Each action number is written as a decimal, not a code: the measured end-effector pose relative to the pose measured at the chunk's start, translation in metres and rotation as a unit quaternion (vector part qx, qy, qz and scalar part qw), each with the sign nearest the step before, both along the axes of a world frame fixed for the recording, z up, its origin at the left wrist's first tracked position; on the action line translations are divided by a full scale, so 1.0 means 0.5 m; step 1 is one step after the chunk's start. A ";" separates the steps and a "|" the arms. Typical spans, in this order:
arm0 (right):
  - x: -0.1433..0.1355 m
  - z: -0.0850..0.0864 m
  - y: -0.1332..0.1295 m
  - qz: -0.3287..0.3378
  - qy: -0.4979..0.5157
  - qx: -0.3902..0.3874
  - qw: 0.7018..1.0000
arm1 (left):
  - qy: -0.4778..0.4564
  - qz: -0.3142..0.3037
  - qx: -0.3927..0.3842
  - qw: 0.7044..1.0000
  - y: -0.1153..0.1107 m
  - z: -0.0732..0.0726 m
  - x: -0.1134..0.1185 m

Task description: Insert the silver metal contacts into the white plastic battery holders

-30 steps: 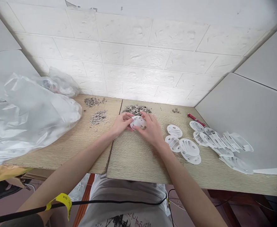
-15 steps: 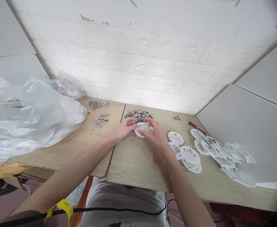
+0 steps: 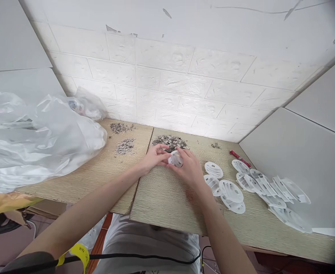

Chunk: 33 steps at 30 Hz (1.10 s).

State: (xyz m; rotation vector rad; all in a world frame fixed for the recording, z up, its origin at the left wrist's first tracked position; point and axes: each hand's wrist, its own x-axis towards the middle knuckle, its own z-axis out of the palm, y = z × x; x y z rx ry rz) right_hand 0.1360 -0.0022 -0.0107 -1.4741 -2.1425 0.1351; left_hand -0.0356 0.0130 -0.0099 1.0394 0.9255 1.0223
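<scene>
Between my two hands I hold a round white translucent plastic disc (image 3: pixel 175 159), tilted, just above the table. My left hand (image 3: pixel 156 156) grips its left edge with thumb and fingers. On the opposite side, my right hand (image 3: pixel 188 165) is closed on the disc's right edge and hides part of it. Just beyond the fingers lies a heap of small metal pieces (image 3: pixel 170 141). More discs of the same kind (image 3: pixel 231 191) lie overlapping to the right of my right forearm.
A long row of leaning discs (image 3: pixel 266 184) runs along the right side, near a red tube-like object (image 3: pixel 239 158). Two piles of small metal pieces (image 3: pixel 125 146) lie left of the table seam. A large clear plastic bag (image 3: pixel 47 140) covers the left. A white brick-patterned wall (image 3: pixel 167 91) stands behind.
The disc has been turned in my hands, so it shows a different face and tilt. My hands stay close together near the heap. The view has shifted slightly.
</scene>
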 end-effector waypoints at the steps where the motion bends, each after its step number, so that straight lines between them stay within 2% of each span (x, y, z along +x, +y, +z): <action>1: 0.006 0.003 0.004 -0.008 0.005 -0.008 1.000 | -0.004 -0.009 0.000 1.000 -0.002 0.002 0.000; 6: 0.082 0.034 0.034 -0.103 0.051 -0.047 0.992 | 0.006 -0.049 -0.005 0.999 -0.006 0.007 -0.003; 9: 0.153 0.056 0.049 -0.174 -0.001 -0.064 0.983 | 0.025 -0.075 -0.002 0.997 -0.004 0.003 -0.005; 12: 0.227 0.069 0.061 -0.232 -0.096 -0.111 0.962 | 0.037 -0.093 0.003 0.995 -0.003 0.001 -0.004; 16: 0.313 0.068 0.079 -0.227 -0.195 -0.168 0.939 | 0.054 -0.097 0.012 0.994 -0.001 -0.001 -0.003; 19: 0.352 0.059 0.090 -0.191 -0.235 -0.169 0.938 | 0.061 -0.111 0.026 0.992 0.001 -0.006 -0.004; 24: 0.356 0.045 0.092 -0.200 -0.285 -0.196 0.917 | 0.072 -0.112 0.033 0.991 0.005 -0.014 -0.006; 28: 0.337 0.043 0.080 -0.179 -0.268 -0.143 0.936 | 0.072 -0.111 0.033 0.991 0.003 -0.010 -0.006; 33: 0.308 0.039 0.070 -0.116 -0.256 -0.138 0.950 | 0.081 -0.109 0.022 0.990 -0.001 -0.001 -0.003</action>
